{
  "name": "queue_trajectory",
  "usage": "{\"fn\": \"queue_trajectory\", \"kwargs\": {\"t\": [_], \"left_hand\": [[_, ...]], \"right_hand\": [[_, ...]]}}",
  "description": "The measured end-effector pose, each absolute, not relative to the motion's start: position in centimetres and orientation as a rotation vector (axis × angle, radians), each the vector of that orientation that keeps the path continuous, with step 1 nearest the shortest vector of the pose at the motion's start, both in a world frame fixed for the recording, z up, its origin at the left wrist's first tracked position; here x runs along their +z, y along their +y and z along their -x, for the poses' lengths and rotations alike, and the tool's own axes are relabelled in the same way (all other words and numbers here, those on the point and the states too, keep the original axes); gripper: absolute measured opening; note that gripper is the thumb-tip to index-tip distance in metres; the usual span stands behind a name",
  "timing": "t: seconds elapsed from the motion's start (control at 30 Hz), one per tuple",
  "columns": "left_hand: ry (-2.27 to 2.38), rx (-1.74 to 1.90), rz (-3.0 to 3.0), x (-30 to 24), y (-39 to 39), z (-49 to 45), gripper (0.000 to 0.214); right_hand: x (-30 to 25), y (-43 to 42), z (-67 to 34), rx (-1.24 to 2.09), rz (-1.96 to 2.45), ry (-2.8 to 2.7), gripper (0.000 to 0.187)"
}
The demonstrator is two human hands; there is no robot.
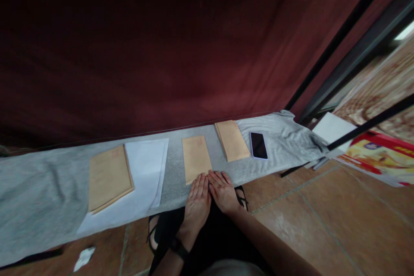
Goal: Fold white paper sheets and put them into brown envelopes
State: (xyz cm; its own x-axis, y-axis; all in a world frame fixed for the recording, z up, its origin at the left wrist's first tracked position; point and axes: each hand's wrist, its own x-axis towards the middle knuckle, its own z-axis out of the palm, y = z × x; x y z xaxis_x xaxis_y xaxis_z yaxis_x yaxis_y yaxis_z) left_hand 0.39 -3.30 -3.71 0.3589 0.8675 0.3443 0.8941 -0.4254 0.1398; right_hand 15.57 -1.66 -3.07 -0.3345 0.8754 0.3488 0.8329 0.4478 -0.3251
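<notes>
A single brown paper envelope [196,155] lies flat on the grey cloth, straight ahead of me. My left hand [198,198] rests flat over its near edge, fingers stretched forward. Beside it, my right hand [223,192] lies flat too, its fingertips at the envelope's near right corner. The two hands touch or nearly touch along the thumbs. To the left, a stack of brown envelopes [110,177] sits partly on white paper sheets [147,168]. Another stack of brown envelopes [233,140] lies to the right, with a smartphone [258,145] just past it.
Grey cloth [39,189] covers the long narrow surface. A dark red curtain [161,51] hangs right behind it. Black metal bars [343,30] slant at the right, near a colourful printed box [381,155]. A crumpled white scrap [84,258] lies on the tiled floor [300,215].
</notes>
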Motion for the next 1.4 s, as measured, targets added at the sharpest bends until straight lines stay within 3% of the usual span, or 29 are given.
{"fn": "queue_trajectory", "kwargs": {"t": [1.13, 1.4], "left_hand": [[-1.759, -0.539, 2.468, -3.4, -3.6, 3.7, 0.051], [-1.743, -0.312, 2.705, -2.2, 0.3, 2.6, 0.052]], "right_hand": [[-3.2, -2.1, -14.0, 0.153, 1.395, -2.219, 0.043], [-3.3, -2.0, -14.0, 0.145, 1.376, -2.221, 0.044]]}}
